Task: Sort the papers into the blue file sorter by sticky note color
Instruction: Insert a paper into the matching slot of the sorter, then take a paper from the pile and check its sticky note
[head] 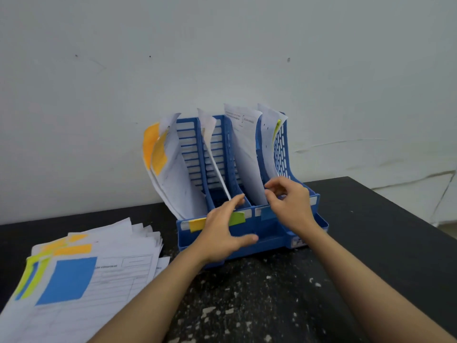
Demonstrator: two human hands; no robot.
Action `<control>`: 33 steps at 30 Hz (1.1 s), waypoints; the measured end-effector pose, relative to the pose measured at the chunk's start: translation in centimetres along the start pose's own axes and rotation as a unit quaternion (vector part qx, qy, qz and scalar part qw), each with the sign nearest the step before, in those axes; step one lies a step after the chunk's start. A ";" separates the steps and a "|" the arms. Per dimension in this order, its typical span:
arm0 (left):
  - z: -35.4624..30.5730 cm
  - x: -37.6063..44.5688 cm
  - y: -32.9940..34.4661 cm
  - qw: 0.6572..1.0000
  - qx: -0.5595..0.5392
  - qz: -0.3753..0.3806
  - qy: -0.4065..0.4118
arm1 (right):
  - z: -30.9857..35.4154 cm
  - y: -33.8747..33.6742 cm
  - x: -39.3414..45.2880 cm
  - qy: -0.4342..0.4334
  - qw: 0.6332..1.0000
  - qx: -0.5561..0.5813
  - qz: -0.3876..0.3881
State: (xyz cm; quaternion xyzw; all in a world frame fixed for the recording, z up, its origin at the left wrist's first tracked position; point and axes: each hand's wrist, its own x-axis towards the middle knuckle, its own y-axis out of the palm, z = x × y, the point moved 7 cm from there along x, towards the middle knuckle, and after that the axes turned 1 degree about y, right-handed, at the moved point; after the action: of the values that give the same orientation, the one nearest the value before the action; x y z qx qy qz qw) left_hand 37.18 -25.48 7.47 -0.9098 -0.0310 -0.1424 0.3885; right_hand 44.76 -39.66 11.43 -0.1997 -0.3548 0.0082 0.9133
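Observation:
The blue file sorter [269, 233] stands at the back of the black table, with papers upright in its slots. The leftmost slot holds sheets with orange sticky notes [154, 147]. Colour tags sit on the front rail: yellow [197, 224], green [238, 217], blue [266, 213]. My left hand [226, 231] lies open against the sorter's front, fingers reaching up to the rail. My right hand [288, 201] hovers at the third slot, fingers loosely curled beside the bottom edge of a sheet [247, 154]. A stack of papers [81, 276] lies at the left, topped by a blue sticky note [68, 280].
Orange and green notes stick out along the stack's left edge. A white wall rises right behind the sorter. The table's right edge runs diagonally at the far right, with floor beyond. The speckled tabletop stretches in front of the sorter.

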 end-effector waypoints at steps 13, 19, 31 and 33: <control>5.4 -11.0 -10.0 0.978 -0.118 -0.158 -0.065 | 8.1 9.2 -7.9 0.020 0.975 0.127 0.179; 9.8 -17.9 -12.9 0.966 -0.074 -0.194 -0.156 | 11.0 15.0 -11.8 0.013 0.964 0.127 0.232; 18.6 -27.0 -16.8 0.877 0.074 -0.291 -0.375 | 8.7 19.3 -15.6 0.120 0.965 -0.050 0.229; 18.9 -27.3 -16.8 0.877 0.020 -0.313 -0.364 | 8.6 19.7 -15.8 0.126 0.957 -0.071 0.251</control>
State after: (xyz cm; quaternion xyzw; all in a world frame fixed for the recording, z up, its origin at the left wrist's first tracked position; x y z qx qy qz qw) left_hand 12.66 1.25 -1.00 -0.8324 -0.4565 0.0847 0.3027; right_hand 29.86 -20.95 -0.26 -0.3460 -0.1748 0.1868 0.9027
